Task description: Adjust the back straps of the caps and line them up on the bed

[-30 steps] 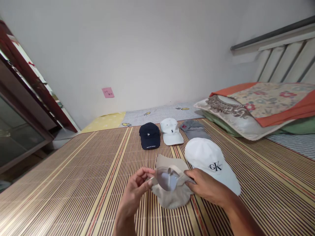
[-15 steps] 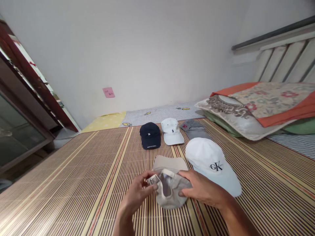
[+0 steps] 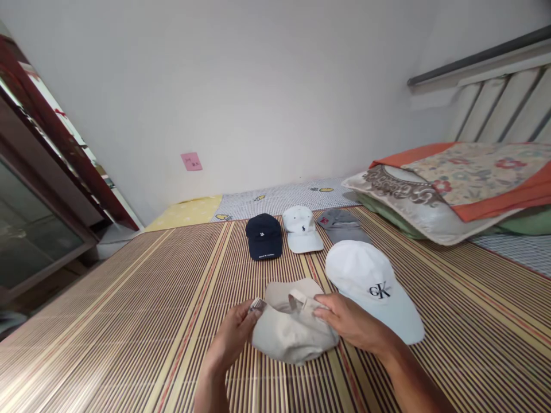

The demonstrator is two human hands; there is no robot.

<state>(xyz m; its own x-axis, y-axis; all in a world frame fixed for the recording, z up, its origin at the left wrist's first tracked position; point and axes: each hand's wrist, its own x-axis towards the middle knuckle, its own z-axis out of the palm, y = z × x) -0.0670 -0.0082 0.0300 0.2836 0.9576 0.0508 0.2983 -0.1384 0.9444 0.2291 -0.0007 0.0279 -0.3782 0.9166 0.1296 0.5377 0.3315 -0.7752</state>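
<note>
A beige baseball cap [image 3: 297, 338] lies on the mat in front of me, its brim pointing away and its back opening facing me. My left hand [image 3: 236, 324] pinches the buckle end of its back strap. At the other side of the opening, my right hand [image 3: 346, 318] grips the cap's edge beside the loose, curled strap [image 3: 301, 301]. The two strap ends look apart. Close to my right hand sits a white cap [image 3: 361, 275] with black "CK" lettering.
Behind stand a navy cap [image 3: 263, 235], a white cap with a small dark emblem [image 3: 301, 229] and a grey cap [image 3: 342, 225]. Pillows [image 3: 400, 195] are stacked at the right on the striped mat [image 3: 129, 321]. A wall [image 3: 275, 103] rises behind.
The back strap, joined across the opening before, now looks parted. My left hand has moved a little left with the buckle end, and the cap has spread wider.
</note>
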